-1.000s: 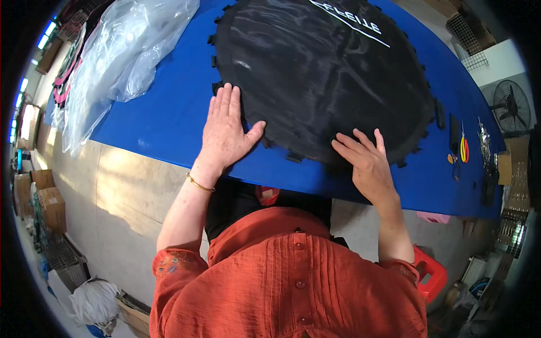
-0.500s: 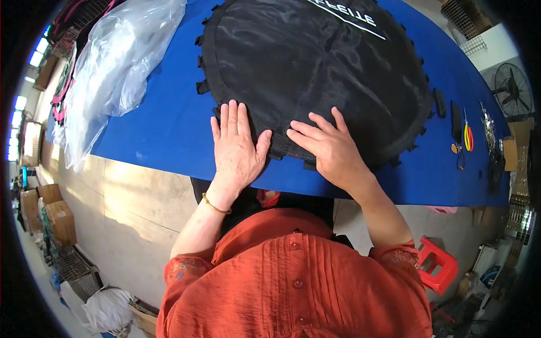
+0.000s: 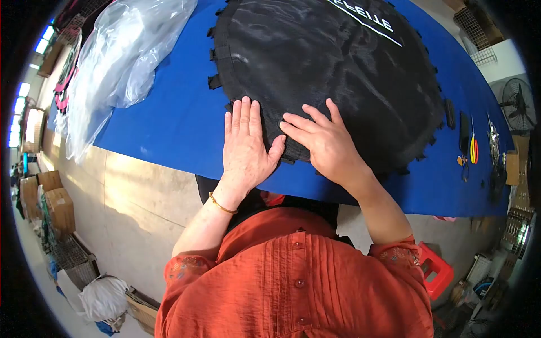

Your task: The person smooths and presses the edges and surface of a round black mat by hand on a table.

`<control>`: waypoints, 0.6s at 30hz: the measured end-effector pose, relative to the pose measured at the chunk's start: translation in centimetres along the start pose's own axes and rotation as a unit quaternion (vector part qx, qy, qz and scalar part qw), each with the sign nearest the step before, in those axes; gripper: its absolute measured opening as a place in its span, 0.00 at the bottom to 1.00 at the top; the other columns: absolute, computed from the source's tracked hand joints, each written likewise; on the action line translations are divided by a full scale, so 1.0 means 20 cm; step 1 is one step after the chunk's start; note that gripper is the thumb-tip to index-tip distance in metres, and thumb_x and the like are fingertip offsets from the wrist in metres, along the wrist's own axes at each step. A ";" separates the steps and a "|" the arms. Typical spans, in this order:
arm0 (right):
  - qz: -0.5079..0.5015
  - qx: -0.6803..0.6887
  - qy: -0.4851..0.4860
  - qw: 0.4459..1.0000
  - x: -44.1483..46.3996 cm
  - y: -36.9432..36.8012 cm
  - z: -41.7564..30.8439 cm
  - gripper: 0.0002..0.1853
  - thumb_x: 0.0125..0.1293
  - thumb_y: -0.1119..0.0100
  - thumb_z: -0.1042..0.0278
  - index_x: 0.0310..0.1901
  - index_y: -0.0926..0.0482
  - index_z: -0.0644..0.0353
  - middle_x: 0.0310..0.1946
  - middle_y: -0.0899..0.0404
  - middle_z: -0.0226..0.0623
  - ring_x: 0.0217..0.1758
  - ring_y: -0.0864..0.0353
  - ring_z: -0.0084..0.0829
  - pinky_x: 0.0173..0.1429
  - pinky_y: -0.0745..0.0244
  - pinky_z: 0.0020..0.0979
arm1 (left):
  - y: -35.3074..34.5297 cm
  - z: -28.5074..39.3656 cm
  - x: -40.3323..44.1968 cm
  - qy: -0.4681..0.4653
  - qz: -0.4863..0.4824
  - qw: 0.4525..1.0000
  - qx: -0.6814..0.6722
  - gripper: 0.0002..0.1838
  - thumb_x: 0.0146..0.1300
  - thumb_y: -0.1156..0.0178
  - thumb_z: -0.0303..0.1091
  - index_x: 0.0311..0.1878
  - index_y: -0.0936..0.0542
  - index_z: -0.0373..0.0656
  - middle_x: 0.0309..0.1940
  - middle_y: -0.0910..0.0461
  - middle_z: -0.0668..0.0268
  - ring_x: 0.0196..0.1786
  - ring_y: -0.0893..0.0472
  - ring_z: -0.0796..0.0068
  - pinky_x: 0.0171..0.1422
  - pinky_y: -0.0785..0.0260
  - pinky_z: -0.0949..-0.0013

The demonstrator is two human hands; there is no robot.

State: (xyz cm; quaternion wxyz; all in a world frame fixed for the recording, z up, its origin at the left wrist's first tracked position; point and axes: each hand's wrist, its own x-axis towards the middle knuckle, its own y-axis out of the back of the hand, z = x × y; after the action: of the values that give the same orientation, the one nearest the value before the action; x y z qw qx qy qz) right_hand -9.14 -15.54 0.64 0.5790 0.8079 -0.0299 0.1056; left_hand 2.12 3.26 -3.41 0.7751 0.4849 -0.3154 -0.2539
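Observation:
A round black mesh mat (image 3: pixel 293 62) with short tabs around its rim and white lettering near the top lies on a blue-covered table (image 3: pixel 163 124). My left hand (image 3: pixel 247 145) rests flat at the mat's lower left edge, fingers stretched out and thumb apart. On the mat's near edge, to the right of it, my right hand (image 3: pixel 327 141) lies with its fingers spread. Neither hand grips anything. Parts of the near rim are hidden under the hands.
Clear plastic wrapping (image 3: pixel 121 62) covers the table's left side. Scissors with red and yellow handles (image 3: pixel 474 149) and other small tools lie at the right. A red stool (image 3: pixel 435 271) stands on the floor, and a fan (image 3: pixel 517 104) is at the far right. Cardboard boxes (image 3: pixel 60 209) sit at left.
The mat appears shifted right in view, along with the rest of the scene. My right hand has moved slightly left, nearer my left hand. Both hands stay on the mat's near edge.

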 end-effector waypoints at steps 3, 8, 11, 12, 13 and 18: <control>-0.009 0.010 0.007 1.000 0.02 -0.01 0.00 0.33 0.60 0.45 0.84 0.69 0.17 0.55 0.73 0.20 0.37 0.79 0.28 0.50 0.86 0.52 0.65 | 0.00 0.00 0.00 0.003 -0.004 1.000 -0.003 0.48 0.72 0.37 0.54 0.82 0.38 0.25 0.83 0.40 0.38 0.89 0.45 0.42 0.92 0.57 0.43; -0.022 -0.009 -0.016 1.000 -0.01 0.00 -0.02 0.34 0.61 0.46 0.85 0.71 0.18 0.56 0.74 0.21 0.38 0.79 0.28 0.51 0.86 0.52 0.68 | 0.01 0.01 0.00 0.007 -0.009 1.000 -0.005 0.48 0.72 0.37 0.55 0.82 0.38 0.25 0.84 0.40 0.38 0.89 0.46 0.42 0.92 0.57 0.43; -0.005 -0.004 -0.005 1.000 0.03 -0.02 -0.01 0.34 0.62 0.45 0.85 0.71 0.19 0.56 0.74 0.21 0.38 0.79 0.28 0.52 0.85 0.51 0.68 | 0.00 0.01 0.00 0.004 -0.001 1.000 -0.009 0.48 0.72 0.38 0.55 0.82 0.38 0.25 0.84 0.41 0.38 0.89 0.46 0.41 0.92 0.57 0.43; -0.004 -0.005 -0.003 1.000 0.05 -0.03 0.00 0.34 0.62 0.45 0.85 0.71 0.19 0.56 0.74 0.21 0.38 0.79 0.28 0.52 0.85 0.51 0.68 | 0.00 0.01 0.00 0.006 -0.007 1.000 -0.012 0.48 0.72 0.38 0.55 0.81 0.38 0.25 0.84 0.41 0.38 0.89 0.46 0.41 0.92 0.57 0.43; 0.003 -0.001 -0.001 1.000 0.08 -0.04 0.00 0.34 0.62 0.44 0.85 0.71 0.19 0.56 0.74 0.21 0.38 0.79 0.28 0.52 0.85 0.51 0.68 | 0.01 0.01 0.00 0.009 -0.012 1.000 -0.014 0.49 0.71 0.37 0.55 0.81 0.38 0.25 0.84 0.41 0.37 0.88 0.45 0.41 0.92 0.57 0.43; 0.010 -0.019 0.012 1.000 0.28 -0.12 0.04 0.34 0.61 0.42 0.85 0.71 0.19 0.54 0.74 0.21 0.38 0.80 0.28 0.52 0.85 0.51 0.68 | 0.00 0.00 0.00 0.015 0.003 0.999 -0.046 0.47 0.70 0.35 0.54 0.79 0.35 0.23 0.82 0.39 0.35 0.88 0.45 0.39 0.92 0.56 0.43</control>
State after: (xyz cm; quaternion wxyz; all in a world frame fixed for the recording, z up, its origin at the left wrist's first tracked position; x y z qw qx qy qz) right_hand -3.23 -15.03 -0.61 0.5932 0.7953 -0.0325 0.1206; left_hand 2.08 3.30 -3.36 0.8020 0.4518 -0.2934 -0.2580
